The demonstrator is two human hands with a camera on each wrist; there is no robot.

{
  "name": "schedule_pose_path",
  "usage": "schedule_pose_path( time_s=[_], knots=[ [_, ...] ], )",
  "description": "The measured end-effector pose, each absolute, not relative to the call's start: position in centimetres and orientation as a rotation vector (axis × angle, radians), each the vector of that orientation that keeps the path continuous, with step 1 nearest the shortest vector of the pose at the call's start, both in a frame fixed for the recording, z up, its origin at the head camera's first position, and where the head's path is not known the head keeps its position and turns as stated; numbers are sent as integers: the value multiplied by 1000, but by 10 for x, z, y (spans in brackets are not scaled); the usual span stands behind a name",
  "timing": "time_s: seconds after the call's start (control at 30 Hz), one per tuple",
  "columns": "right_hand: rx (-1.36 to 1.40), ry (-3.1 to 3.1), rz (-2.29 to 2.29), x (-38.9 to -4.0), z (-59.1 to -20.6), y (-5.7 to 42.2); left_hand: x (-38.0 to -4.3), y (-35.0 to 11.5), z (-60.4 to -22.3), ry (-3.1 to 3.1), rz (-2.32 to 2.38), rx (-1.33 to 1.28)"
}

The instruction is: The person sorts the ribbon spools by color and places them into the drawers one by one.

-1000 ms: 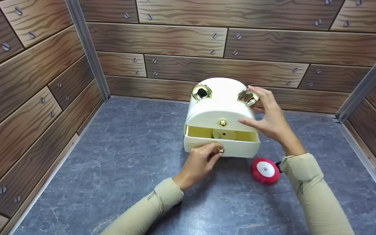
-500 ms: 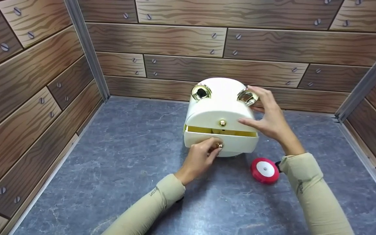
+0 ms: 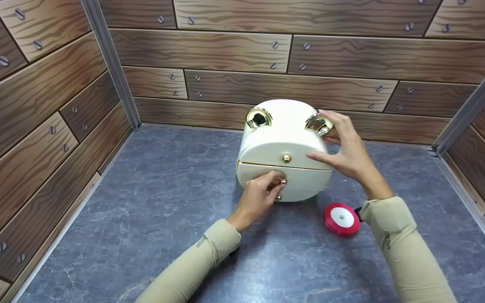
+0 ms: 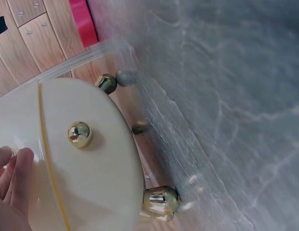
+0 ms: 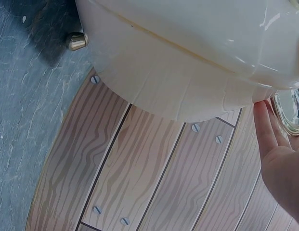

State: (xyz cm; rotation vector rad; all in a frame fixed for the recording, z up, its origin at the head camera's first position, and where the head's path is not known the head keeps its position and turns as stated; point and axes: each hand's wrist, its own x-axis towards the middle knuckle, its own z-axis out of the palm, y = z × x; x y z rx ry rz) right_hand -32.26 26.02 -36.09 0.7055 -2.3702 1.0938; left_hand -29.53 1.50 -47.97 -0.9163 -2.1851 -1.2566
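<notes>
A cream, rounded drawer box (image 3: pixel 284 113) with gold knobs stands upright on the floor in the head view. My left hand (image 3: pixel 254 197) pinches the gold knob (image 3: pixel 283 181) of its middle drawer (image 3: pixel 305 180), whose front sits nearly flush, with a thin yellow line above it. Below that hand shows a lower knob (image 4: pixel 79 134) in the left wrist view. My right hand (image 3: pixel 347 153) steadies the box's right side, thumb at the front edge and fingers extended beside a gold ring (image 3: pixel 319 125). In the right wrist view its fingertips touch the cream side.
A red ribbon spool (image 3: pixel 342 219) with a white centre lies on the grey marbled surface (image 3: pixel 162 198), right of the box and near the right sleeve. Wood-patterned walls (image 3: pixel 234 52) enclose the back and both sides. Gold feet (image 4: pixel 159 201) hold the box up.
My left hand has pushed the middle drawer inward, from well out to nearly flush, hiding the round item inside. My right hand has stayed at the box's side.
</notes>
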Motion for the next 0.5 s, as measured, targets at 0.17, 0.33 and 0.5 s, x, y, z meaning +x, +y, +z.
schedule_pose_path(
  time_s=[0.17, 0.33, 0.5],
  knots=[
    [711, -2368, 1090, -324, -362, 260, -298, 15, -480, -2189, -1266, -901],
    [707, -2371, 1078, -324, -362, 260, -300, 15, -480, -2187, -1249, -893],
    [696, -2382, 1077, -324, -361, 260, -300, 15, -482, -2177, -1242, -890]
  ],
)
